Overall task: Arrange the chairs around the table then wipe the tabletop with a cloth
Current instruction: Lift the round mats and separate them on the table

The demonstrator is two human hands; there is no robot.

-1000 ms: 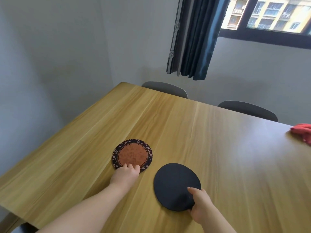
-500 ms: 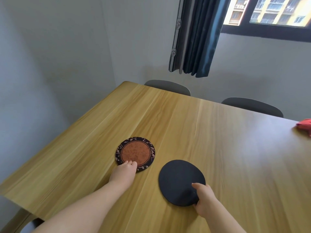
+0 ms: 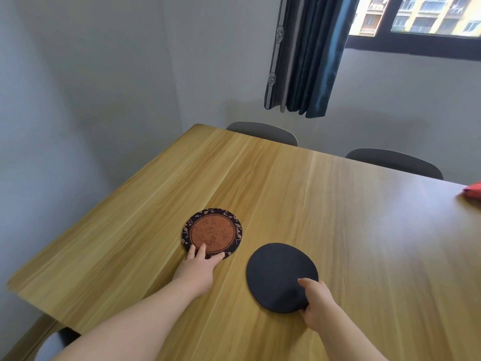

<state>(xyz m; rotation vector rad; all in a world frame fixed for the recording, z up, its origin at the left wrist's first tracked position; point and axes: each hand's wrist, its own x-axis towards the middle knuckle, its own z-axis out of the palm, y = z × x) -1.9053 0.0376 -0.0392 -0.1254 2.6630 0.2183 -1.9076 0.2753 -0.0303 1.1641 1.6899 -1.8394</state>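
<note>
The fingers [image 3: 201,252] of your left hand [image 3: 196,273] lie fairly straight on the near rim of a round brown mat with a dark leaf-patterned border [image 3: 212,233] and press down on it. The thumb rests at the rim's near right side. Your right hand [image 3: 316,300] pinches the near right edge of a plain round black mat [image 3: 278,274], thumb on top and the other fingers curled round the edge.

Both mats lie flat on the light wooden worktop [image 3: 325,194], side by side but apart. The brown mat is closer to the left edge and the black mat is just nearer to you.

A red cloth [image 3: 474,190] lies at the worktop's right side near the far edge. It is cut off by the frame and well apart from both hands.

Along the far edge, a light grey chair back [image 3: 263,132] shows by the far left corner. A darker grey chair back [image 3: 395,162] stands to its right. Both are tucked close against the worktop.

On the wall beyond them hangs a dark blue curtain [image 3: 304,56], beside a dark-framed window [image 3: 416,44].
</note>
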